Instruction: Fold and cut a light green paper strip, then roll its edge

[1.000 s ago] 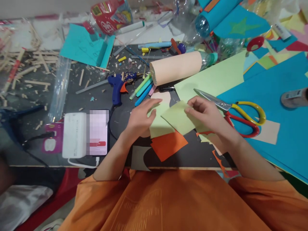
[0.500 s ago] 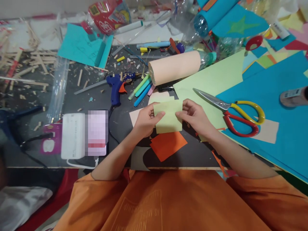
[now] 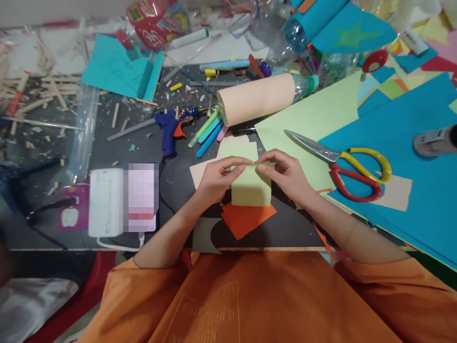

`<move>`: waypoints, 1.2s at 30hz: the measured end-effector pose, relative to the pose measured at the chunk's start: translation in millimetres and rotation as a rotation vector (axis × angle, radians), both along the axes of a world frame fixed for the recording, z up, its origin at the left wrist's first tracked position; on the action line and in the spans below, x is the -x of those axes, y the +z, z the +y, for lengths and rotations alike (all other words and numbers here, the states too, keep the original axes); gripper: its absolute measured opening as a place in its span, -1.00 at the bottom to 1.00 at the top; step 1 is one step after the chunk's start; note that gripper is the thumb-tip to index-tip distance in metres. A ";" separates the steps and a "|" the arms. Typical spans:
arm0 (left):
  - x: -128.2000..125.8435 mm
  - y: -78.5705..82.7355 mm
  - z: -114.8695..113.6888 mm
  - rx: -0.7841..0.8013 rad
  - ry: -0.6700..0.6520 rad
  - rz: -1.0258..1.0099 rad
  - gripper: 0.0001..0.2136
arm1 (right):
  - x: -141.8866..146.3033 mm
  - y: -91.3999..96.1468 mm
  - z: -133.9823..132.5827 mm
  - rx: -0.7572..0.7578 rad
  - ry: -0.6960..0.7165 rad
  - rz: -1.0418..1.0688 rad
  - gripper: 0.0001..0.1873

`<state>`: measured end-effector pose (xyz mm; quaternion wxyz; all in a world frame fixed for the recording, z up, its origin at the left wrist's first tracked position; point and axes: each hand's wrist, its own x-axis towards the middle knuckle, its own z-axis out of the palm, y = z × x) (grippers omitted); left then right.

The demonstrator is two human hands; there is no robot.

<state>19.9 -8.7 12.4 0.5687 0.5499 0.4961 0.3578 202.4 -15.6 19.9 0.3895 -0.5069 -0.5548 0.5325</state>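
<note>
My left hand (image 3: 217,180) and right hand (image 3: 285,174) had come closer together than before, thumbs and fingers pinching the pale green paper (image 3: 251,189) at its top edge, in front of the orange paper (image 3: 249,223).

The left hand (image 3: 218,178) and the right hand (image 3: 284,172) pinch the upper edge of a small pale green paper (image 3: 251,188), their fingertips close together. On the wearer's side of the hands lies orange paper (image 3: 247,224). Beyond them are felt-tip pens (image 3: 210,133) and a bottle wrapped in peach paper (image 3: 257,99). Left of the left hand lie a blue glue gun (image 3: 168,131) and a smartphone (image 3: 143,190); right of the right hand, scissors (image 3: 333,156) with one yellow and one red handle.
</note>
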 end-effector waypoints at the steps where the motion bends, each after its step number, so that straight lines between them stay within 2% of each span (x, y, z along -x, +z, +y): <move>1: 0.2 -1.0 -0.8 -0.028 -0.005 0.011 -0.83 | -0.4 0.3 -0.4 0.002 0.005 0.013 -0.74; 4: 1.4 -4.4 -3.5 -0.091 -0.023 0.047 -0.84 | -0.6 -0.2 -1.6 0.006 -0.003 0.034 -0.62; 8: 3.5 -7.6 -5.9 -0.146 -0.031 0.128 -0.82 | 0.2 -1.3 -2.1 0.030 -0.004 0.019 -0.59; 15: 4.9 -10.0 -6.4 -0.182 -0.019 0.113 -0.82 | -0.1 -1.9 -2.0 0.039 0.025 -0.002 -0.74; 19: 5.3 -8.4 -5.5 -0.142 -0.033 0.098 -0.83 | -0.2 -3.1 -2.5 0.037 -0.006 -0.016 -0.82; 24: 5.8 -4.3 -3.7 -0.029 -0.064 0.029 -0.67 | -0.2 -3.5 -4.2 0.000 -0.038 -0.054 -0.84; 31: 3.4 5.0 -0.6 -0.005 -0.030 0.067 -0.77 | -1.1 -4.2 -6.8 -0.052 -0.036 -0.114 -0.81; 36: 5.7 6.0 -0.5 -0.055 -0.043 0.124 -0.80 | -2.7 -4.0 -6.5 -0.070 -0.040 -0.112 -0.83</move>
